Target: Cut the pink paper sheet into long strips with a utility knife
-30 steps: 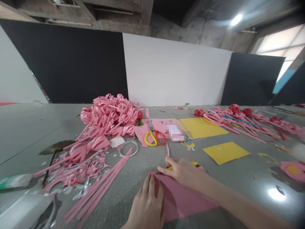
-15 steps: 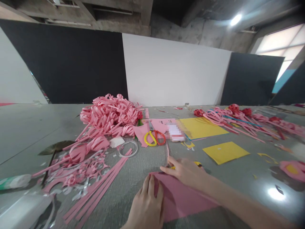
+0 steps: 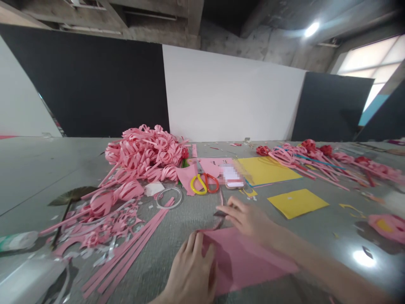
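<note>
Left hand (image 3: 191, 274): flat, fingers spread, pressing pink sheet (image 3: 249, 261).
Right hand (image 3: 249, 219): pinching dark cutter (image 3: 220, 213) at sheet's edge.

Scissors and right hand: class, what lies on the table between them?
In the head view, a thin pink paper strip runs from near the scissors toward the right hand; otherwise bare grey table.

Under my hands lies a plain pink folded paper sheet (image 3: 249, 261). The grey table top (image 3: 177, 215) carries a heap of pink looped paper flowers (image 3: 145, 152), scissors with one yellow and one red handle loop (image 3: 204, 182), two plain yellow paper sheets (image 3: 297, 202) and long pink paper strips (image 3: 133, 249).
</note>
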The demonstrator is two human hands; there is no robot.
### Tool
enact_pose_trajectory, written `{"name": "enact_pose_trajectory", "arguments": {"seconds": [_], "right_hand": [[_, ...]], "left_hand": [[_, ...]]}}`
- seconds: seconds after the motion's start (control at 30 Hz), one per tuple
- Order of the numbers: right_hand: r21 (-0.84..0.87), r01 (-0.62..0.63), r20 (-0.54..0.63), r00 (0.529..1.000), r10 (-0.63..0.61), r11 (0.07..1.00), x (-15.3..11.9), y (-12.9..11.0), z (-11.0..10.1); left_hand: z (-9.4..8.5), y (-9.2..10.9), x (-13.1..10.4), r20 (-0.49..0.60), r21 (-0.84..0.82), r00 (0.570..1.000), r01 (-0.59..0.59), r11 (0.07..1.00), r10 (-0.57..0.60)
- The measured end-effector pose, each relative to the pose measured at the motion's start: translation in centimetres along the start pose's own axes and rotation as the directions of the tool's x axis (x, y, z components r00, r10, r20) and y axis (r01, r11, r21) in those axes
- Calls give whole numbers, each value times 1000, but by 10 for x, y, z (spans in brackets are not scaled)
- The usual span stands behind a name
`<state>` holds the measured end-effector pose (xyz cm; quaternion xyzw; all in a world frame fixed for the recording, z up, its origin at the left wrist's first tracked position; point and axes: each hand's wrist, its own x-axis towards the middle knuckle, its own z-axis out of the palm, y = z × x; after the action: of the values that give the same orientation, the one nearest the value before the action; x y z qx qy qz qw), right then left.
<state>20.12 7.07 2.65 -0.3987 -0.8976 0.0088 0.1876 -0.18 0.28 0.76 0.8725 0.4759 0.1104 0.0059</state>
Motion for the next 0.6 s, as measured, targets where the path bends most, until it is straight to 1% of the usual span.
{"name": "enact_pose_trajectory", "arguments": {"seconds": [0.03, 0.07, 0.1, 0.13, 0.17, 0.2, 0.23, 0.3, 0.33, 0.37, 0.4, 0.47, 0.53, 0.6], "right_hand": [[109, -52, -38, 998, 56, 993, 2, -2, -4], [225, -108, -51, 991, 122, 968, 3, -4, -8], [349, -171, -34, 980, 195, 921, 4, -6, -10], [473, -241, 17, 964, 265, 847, 5, -8, -11], [591, -314, 93, 941, 324, 743, 6, -10, -10], [695, -377, 177, 915, 363, 612, 6, -11, -8], [779, -420, 256, 890, 376, 466, 6, -12, -4], [880, -436, 353, 865, 357, 186, 5, -12, 7], [901, -427, 381, 863, 333, 73, 5, -11, 12], [908, -418, 402, 863, 305, -12, 5, -9, 18], [905, -419, 422, 864, 276, -73, 4, -8, 22], [889, -439, 458, 860, 227, -131, 3, -5, 29], [873, -468, 487, 854, 185, -136, 2, -4, 31], [866, -485, 499, 852, 156, -119, 1, -4, 31]], "left_hand": [[-2, -2, 2, -21, -36, 1000, 9, 999, -9], [-5, -5, 4, -43, -73, 999, 11, 997, -14], [-7, -8, 7, -65, -111, 998, 4, 994, -11], [-9, -12, 10, -82, -152, 997, -15, 988, 3], [-10, -16, 13, -92, -196, 995, -42, 980, 24], [-11, -20, 16, -91, -240, 994, -72, 968, 52], [-11, -24, 19, -83, -282, 993, -102, 954, 81], [-10, -31, 24, -66, -342, 988, -152, 927, 138], [-9, -33, 26, -66, -358, 985, -171, 918, 158], [-8, -35, 27, -71, -366, 983, -185, 912, 171], [-8, -36, 28, -80, -367, 981, -193, 910, 176], [-6, -37, 28, -102, -356, 978, -206, 912, 181], [-5, -37, 28, -116, -331, 975, -217, 918, 189], [-4, -36, 28, -130, -307, 973, -220, 926, 188]]}}
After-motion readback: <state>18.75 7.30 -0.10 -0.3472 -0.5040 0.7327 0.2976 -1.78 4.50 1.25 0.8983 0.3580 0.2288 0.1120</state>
